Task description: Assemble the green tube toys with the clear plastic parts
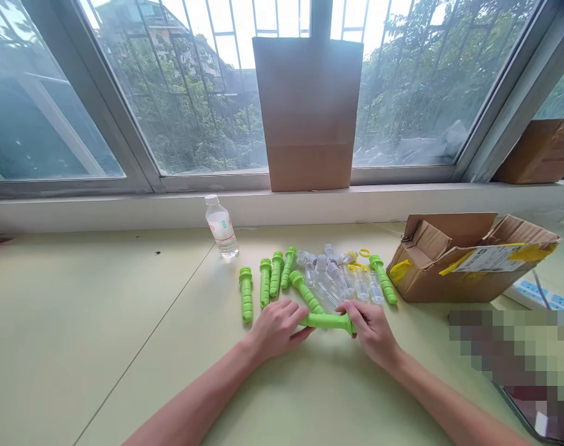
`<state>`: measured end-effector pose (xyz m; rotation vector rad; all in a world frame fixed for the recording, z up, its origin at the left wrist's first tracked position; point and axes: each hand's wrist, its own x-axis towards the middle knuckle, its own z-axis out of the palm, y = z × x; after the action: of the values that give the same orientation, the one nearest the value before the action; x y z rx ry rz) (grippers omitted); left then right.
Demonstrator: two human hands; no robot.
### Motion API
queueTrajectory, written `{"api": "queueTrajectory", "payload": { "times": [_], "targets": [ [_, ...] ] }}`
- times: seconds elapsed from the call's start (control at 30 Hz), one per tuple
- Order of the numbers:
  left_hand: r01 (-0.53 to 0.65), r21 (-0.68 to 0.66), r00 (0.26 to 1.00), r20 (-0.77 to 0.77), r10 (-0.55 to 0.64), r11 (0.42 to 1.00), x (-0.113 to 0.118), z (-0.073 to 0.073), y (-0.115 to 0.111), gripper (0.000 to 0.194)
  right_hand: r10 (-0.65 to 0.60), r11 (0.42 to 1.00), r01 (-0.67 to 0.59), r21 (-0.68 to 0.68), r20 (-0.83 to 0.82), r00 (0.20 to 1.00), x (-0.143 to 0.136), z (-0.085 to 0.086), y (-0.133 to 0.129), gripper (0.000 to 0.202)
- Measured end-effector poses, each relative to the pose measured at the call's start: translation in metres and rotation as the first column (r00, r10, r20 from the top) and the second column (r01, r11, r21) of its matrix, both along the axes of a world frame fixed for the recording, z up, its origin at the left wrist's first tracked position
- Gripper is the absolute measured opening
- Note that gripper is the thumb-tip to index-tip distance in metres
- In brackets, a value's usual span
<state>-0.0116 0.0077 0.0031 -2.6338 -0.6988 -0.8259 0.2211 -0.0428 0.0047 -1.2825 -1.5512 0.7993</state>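
Note:
A smooth green tube point(327, 321) lies level between my hands, just above or on the table. My left hand point(282, 328) has its fingers closed round the tube's left end. The flared right end is pinched in my right hand point(369, 327). Right behind it, a ridged green tube point(307, 293) lies slanted. Several more ridged green tubes point(246, 295) stand or lie to the left, and one green tube point(382, 280) rests at the right. Among them is a cluster of clear plastic tubes point(330, 288) with a yellow ring point(364, 253).
A water bottle point(221, 228) stands at the back. On the right are an open cardboard box point(467, 266), a power strip point(537, 294) and a dark device point(527, 406), partly pixelated. A cardboard sheet point(309, 118) leans against the window.

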Motion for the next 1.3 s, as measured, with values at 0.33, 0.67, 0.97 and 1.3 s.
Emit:
{"api": "queueTrajectory", "payload": {
  "times": [0.33,0.67,0.97,1.3],
  "targets": [
    [-0.021,-0.022,1.0,-0.014,0.021,1.0,0.0003,-0.0011,-0.0015,0.02,0.01,1.0,-0.01,-0.005,0.005,1.0,0.0013,-0.0046,0.0004,0.05],
    [-0.021,-0.026,1.0,-0.023,0.02,0.999,-0.0005,-0.0016,0.0,0.019,0.007,1.0,-0.007,0.008,0.028,1.0,-0.001,0.0018,-0.0008,0.046],
    [-0.029,-0.053,0.999,-0.043,0.027,0.998,-0.0002,-0.0036,0.0008,0.021,0.002,0.999,-0.003,0.049,0.031,1.0,0.0002,-0.0044,0.0013,0.046],
    [-0.039,-0.08,0.998,-0.056,0.035,0.996,-0.0011,-0.0029,-0.0002,0.021,0.008,0.997,-0.013,0.072,0.071,0.997,0.0009,-0.0046,0.0005,0.045]
  ]
}}
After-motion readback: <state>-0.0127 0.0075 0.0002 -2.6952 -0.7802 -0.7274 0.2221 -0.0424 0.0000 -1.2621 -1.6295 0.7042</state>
